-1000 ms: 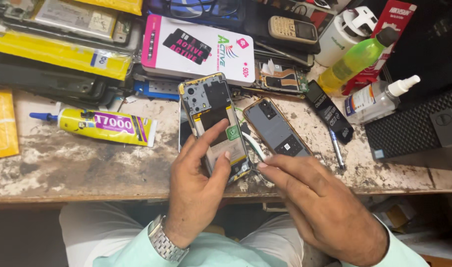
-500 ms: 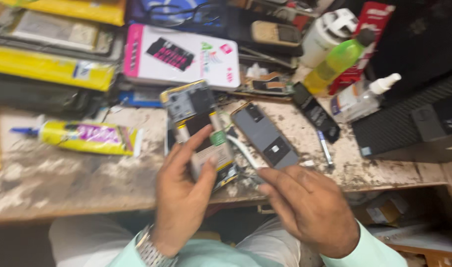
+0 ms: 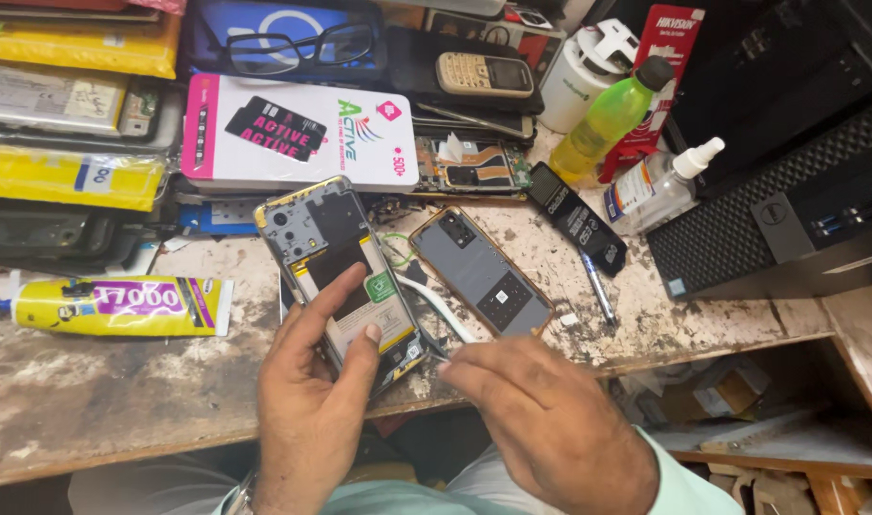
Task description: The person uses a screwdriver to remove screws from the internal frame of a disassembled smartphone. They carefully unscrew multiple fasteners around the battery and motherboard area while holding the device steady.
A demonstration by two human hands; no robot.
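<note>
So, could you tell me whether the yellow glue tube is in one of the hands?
No, the yellow glue tube lies on the workbench, left of the left hand gripping the opened phone.

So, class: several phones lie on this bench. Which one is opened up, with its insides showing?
The opened phone under the left hand, battery exposed. The grey phone beside it is closed; the keypad phone is intact.
</note>
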